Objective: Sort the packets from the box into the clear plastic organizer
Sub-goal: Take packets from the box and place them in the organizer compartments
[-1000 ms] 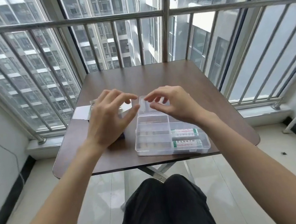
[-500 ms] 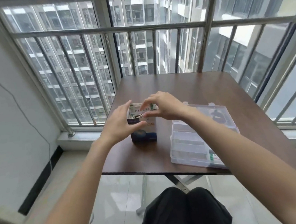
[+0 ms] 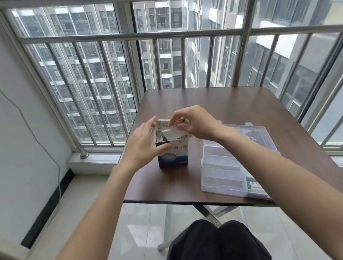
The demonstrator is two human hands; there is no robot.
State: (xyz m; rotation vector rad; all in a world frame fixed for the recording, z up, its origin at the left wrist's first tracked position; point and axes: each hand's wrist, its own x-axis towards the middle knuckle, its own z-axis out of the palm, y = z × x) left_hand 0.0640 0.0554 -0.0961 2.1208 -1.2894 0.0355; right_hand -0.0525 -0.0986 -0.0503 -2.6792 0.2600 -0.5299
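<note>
Window wall w/ metal railing fills the back; high-rise blocks show thru the glass. White wall on the left w/ a thin cable hanging down it. Tiled floor below.

Brown table sits against the railing, metal legs crossing under it. Person's dark trousers at the bottom edge, both bare forearms reaching fwd over the table's near edge.

Clear plastic organizer lies on the table's right part, near the front edge, lid swung open toward the back. Its compartments run in rows; green-and-white packets lie in the near right compartment, partly hidden by the right forearm. How many there – can't tell.

Box, blue and white w/ printed characters, stands upright on the table just left of the organizer, apart from it. Top is open, flaps up; thin packet edges show packed inside the opening.

Left hand grasps the box from its left side, thumb across the front face, fingers up by the rim. Right hand is over the open top, fingertips pinching a small white packet at the mouth of the box, partly above the opening.
</note>
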